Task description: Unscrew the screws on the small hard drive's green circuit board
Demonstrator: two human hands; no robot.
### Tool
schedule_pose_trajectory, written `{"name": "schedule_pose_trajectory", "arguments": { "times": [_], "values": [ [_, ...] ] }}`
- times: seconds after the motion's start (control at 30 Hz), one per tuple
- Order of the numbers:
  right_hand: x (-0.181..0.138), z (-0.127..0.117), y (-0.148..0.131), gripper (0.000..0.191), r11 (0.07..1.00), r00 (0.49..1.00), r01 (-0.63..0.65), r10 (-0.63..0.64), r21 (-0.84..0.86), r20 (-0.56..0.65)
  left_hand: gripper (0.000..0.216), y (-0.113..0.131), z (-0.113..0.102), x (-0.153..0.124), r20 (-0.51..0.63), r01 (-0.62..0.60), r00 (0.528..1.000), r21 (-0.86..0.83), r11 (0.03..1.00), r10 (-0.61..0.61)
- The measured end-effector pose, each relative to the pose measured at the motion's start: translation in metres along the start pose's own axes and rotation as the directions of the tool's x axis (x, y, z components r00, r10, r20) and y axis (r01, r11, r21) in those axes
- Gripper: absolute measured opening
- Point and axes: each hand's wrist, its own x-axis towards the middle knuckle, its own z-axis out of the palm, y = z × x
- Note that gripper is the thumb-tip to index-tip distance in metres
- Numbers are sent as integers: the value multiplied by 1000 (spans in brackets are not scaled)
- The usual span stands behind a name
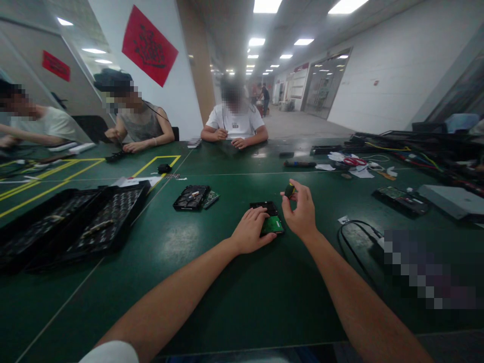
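Observation:
My left hand lies over a hard drive with a black body and a green circuit board. Its fingers cross the top and the thumb reaches the near edge, steadying the drive flat on the table. Just to the right and slightly raised, my right hand pinches a short screwdriver with a black and yellow handle between thumb and fingers. The screwdriver's tip cannot be made out. Left of the hands sits an opened black drive case, with a loose circuit board beside it.
An open black tool case covers the table's left side. On the right are another hard drive, a grey box, a black cable and red scissors. Several people sit across the green table.

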Motion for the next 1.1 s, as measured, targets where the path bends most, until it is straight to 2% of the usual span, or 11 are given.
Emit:
{"name": "schedule_pose_trajectory", "arguments": {
  "times": [0.2,0.47,0.73,0.93,1.1],
  "values": [
    [0,-1,-2,46,999,1000,-8,8,-47,-5,61,1,-1,0,-2,-1,1000,-11,1000,1],
    [-2,2,5,51,999,1000,9,-10,-47,-28,61,3,-3,0,-1,1,1000,-2,1000,-1],
    [2,-4,1,45,997,1000,-6,7,-77,2,62,1,-1,0,-2,7,1000,0,1000,-7],
    [-1,0,0,50,999,998,29,-27,-29,63,62,0,0,0,-2,-3,1000,-3,1000,3],
    [1,0,-4,44,998,997,42,-40,-42,60,62,1,0,0,-3,-4,1000,5,1000,4]
  ]
}}
